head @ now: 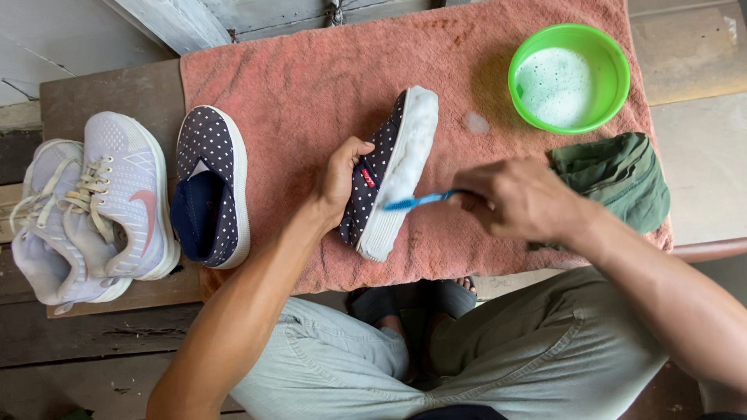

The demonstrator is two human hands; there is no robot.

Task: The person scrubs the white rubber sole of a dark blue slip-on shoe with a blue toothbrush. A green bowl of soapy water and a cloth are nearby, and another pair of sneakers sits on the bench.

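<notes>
— Where's the shoe (387, 173)?
— Mid-towel (311, 78), tipped on its side, gripped by the left hand (341, 177); foam covers part of the sole.
— And the right hand (517, 196)?
— Closed around a blue brush (416, 202); its bristles are hidden against the sole.
— Anything else?
— Its mate (210, 187) lies at the towel's left edge, the green bowl (569, 76) at the far right corner, and a green cloth (622, 177) is partly hidden behind the right wrist.
</notes>
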